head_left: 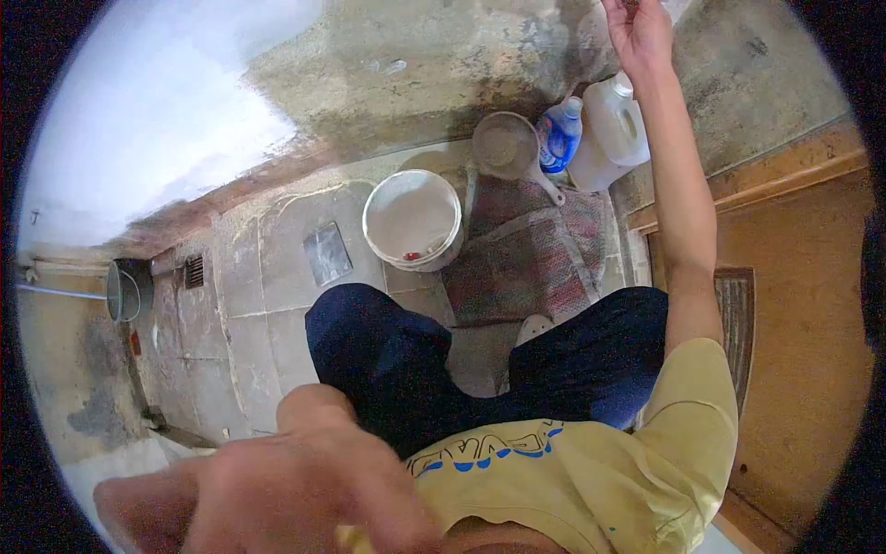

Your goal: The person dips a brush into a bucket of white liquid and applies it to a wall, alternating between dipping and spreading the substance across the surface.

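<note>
My right hand point(639, 39) reaches up to the wall at the top edge, its fingers curled around something small and dark that I cannot make out. Below it stand a white plastic jug point(604, 138) and a blue detergent bottle point(557, 140). A grey dipper point(506, 148) with a handle lies beside the bottle. Close to the camera at the lower left, my left hand point(305, 494) is smeared by motion, away from the floor objects. In front of my knees stands a white bucket point(436, 262) with a small red thing point(412, 256) low inside it.
A worn reddish mat point(517, 263) covers the floor beside the bucket. A square metal plate point(328, 254) lies to its left. Farther left are a floor drain point(194, 271) and a dark bucket point(125, 294). A wooden door point(812, 314) stands on the right.
</note>
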Motion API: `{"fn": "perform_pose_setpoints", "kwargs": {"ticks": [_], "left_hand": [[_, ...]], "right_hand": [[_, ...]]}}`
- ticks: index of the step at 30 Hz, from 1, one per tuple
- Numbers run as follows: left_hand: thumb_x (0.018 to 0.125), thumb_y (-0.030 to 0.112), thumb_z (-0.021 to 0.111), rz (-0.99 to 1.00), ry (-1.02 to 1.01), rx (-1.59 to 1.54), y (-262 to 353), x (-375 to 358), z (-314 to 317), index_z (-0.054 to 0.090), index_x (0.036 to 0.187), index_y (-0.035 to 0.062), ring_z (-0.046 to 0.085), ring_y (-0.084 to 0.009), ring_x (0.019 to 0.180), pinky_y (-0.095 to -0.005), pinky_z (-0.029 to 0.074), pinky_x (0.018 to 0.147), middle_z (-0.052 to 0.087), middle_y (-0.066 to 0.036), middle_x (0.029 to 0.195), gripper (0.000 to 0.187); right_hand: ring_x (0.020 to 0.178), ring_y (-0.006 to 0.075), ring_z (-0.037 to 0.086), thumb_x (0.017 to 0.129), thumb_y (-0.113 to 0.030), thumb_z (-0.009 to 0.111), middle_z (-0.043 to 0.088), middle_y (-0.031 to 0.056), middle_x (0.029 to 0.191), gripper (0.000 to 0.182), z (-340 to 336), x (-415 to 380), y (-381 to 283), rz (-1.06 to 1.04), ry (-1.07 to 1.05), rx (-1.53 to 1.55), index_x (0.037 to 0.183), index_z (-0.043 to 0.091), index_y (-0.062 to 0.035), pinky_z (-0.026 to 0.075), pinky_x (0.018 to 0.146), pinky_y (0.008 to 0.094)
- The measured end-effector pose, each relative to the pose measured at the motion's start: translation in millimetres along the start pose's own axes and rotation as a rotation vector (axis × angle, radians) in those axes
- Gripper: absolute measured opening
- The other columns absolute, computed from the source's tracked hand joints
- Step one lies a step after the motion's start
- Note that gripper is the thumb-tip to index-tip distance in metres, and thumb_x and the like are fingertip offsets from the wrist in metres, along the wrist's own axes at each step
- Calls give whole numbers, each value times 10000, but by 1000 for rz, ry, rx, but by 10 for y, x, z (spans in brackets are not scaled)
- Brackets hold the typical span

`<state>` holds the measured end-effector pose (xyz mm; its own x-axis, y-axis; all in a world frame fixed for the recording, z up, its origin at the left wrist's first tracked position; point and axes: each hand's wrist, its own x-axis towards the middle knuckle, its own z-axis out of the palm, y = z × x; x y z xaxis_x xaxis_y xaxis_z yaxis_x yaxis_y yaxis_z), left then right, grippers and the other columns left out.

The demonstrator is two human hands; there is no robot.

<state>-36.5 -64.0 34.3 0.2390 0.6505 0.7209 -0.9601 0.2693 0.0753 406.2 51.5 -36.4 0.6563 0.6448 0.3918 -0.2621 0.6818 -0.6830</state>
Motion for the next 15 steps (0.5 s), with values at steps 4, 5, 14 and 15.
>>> {"fn": "perform_pose_setpoints", "kwargs": {"ticks": [4, 5, 14, 15], "left_hand": [[806, 190, 770, 163, -5, -19, 52, 86, -49, 427, 1031, -3, 475, -109, 623, -279, 396, 382, 650, -76, 828, 453], [806, 190, 770, 168, -24, -29, 38, 97, -66, 427, 1031, -3, 475, -109, 623, -279, 396, 382, 650, -76, 828, 453], [823, 260, 759, 78, -15, 480, -212, 88, -241, 418, 991, 35, 438, -79, 505, -193, 342, 374, 553, 19, 661, 442], [818, 288, 759, 84, -7, 457, -266, 115, -220, 411, 979, 55, 429, -75, 481, -188, 346, 381, 536, 7, 684, 449]], "right_hand": [[790, 180, 665, 927, -155, 651, 666, 115, 878, 194, -87, 137, -105, -117, -7, 23, 1033, 614, 3, 573, 729, 284], [808, 177, 661, 926, -152, 651, 667, 108, 886, 192, -64, 129, -131, -235, 51, -23, 1035, 614, 2, 574, 730, 294], [804, 148, 681, 924, -137, 643, 705, 98, 853, 198, 210, -161, -244, -810, 237, -711, 1011, 683, 35, 512, 721, 249], [768, 138, 679, 923, -121, 645, 705, 83, 824, 193, 188, -116, -277, -821, 236, -696, 1005, 684, 49, 512, 688, 235]]}}
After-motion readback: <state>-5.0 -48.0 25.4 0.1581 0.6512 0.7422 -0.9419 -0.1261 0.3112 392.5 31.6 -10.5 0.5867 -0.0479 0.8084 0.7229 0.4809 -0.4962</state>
